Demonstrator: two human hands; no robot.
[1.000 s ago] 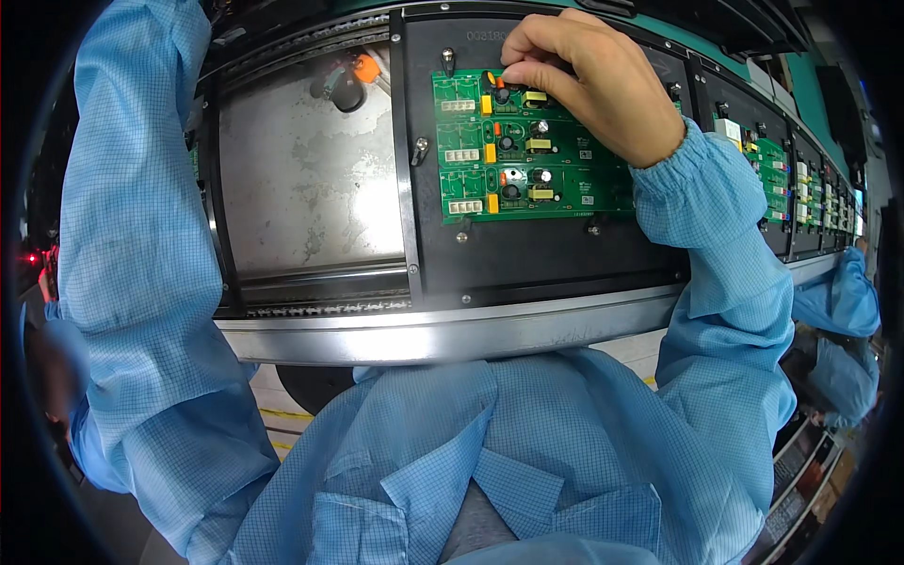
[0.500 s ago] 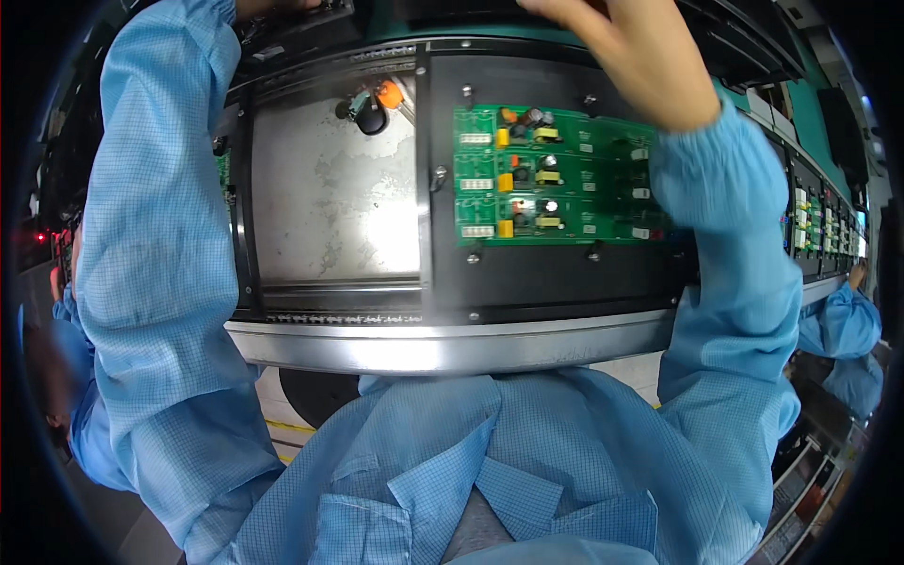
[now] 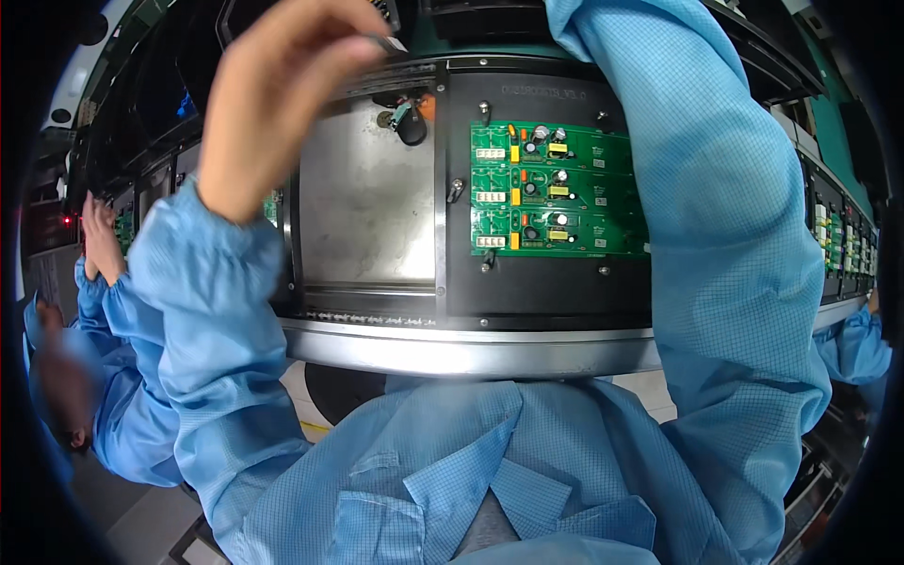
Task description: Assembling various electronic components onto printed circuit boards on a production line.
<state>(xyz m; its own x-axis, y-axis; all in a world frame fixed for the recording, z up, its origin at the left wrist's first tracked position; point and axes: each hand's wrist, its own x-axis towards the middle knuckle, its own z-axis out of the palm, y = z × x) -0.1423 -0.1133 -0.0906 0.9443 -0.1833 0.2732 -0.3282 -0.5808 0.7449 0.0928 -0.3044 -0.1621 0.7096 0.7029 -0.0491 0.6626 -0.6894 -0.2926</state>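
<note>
My left hand point(image 3: 282, 94) is raised over the back left of the line, its thumb and fingers pinched together and smeared by motion. A small dark thing shows at the fingertips, too blurred to name. Below and to the right lie loose parts, among them a black disc-shaped component point(image 3: 411, 126), on a bare metal plate point(image 3: 367, 207). My right arm point(image 3: 725, 169) reaches past the top edge, so that hand is out of sight. Its sleeve covers the right end of three green circuit boards point(image 3: 551, 195), which sit in a black carrier point(image 3: 546, 292) with components on them.
A metal rail point(image 3: 471, 353) runs along the front edge. Dark bins point(image 3: 490, 21) stand along the back. Further carriers with boards point(image 3: 838, 235) continue at the right. A co-worker in a blue smock point(image 3: 137, 377) sits at the left, hands raised; another sleeve point(image 3: 852, 339) shows far right.
My left hand has come down from the top edge into full view, pinching. My right hand has moved up and out of the picture. The view has shifted slightly.
</note>
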